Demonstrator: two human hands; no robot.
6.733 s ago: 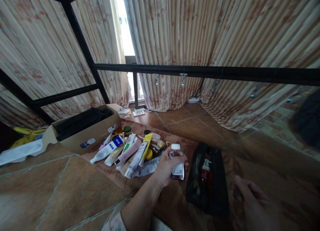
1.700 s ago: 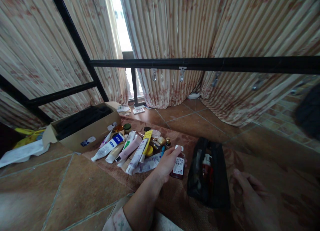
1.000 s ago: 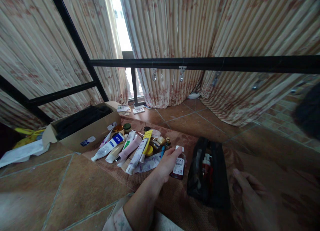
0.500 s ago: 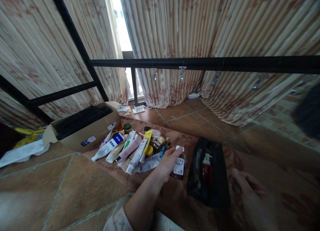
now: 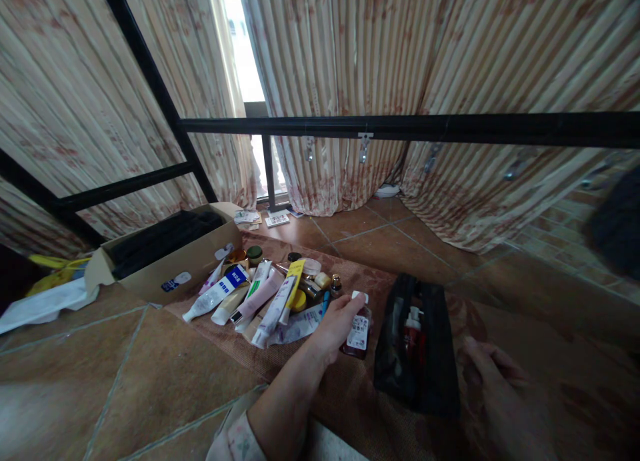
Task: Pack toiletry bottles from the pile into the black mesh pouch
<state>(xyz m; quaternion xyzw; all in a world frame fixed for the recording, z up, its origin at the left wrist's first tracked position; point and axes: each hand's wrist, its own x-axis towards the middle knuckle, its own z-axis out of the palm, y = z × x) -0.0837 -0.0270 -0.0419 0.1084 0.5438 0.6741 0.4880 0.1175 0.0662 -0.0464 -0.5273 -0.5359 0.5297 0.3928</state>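
My left hand [image 5: 337, 328] is closed around a small flat bottle [image 5: 358, 332] with a white cap, a white label and dark red contents. Just right of it, a black zip pouch [image 5: 440, 354] lies with its top open. Inside the pouch, a red pump bottle [image 5: 413, 328] with a pale pump head shows. At the pouch's right edge is my right hand [image 5: 495, 374], fingers curled in and apparently gripping that edge; shadow partly hides the fingertips. Left of my left hand lies a pile of cosmetic tubes [image 5: 273, 301] and small jars, a yellow box [image 5: 295, 284] among them.
A cardboard box [image 5: 150, 284] holding black items stands behind the pile at left. Everything sits on a brown patterned cloth [image 5: 330, 388] over floor tiles. A black metal bar [image 5: 400, 126] crosses in front of the curtains. Printed cards [image 5: 277, 219] lie near the window.
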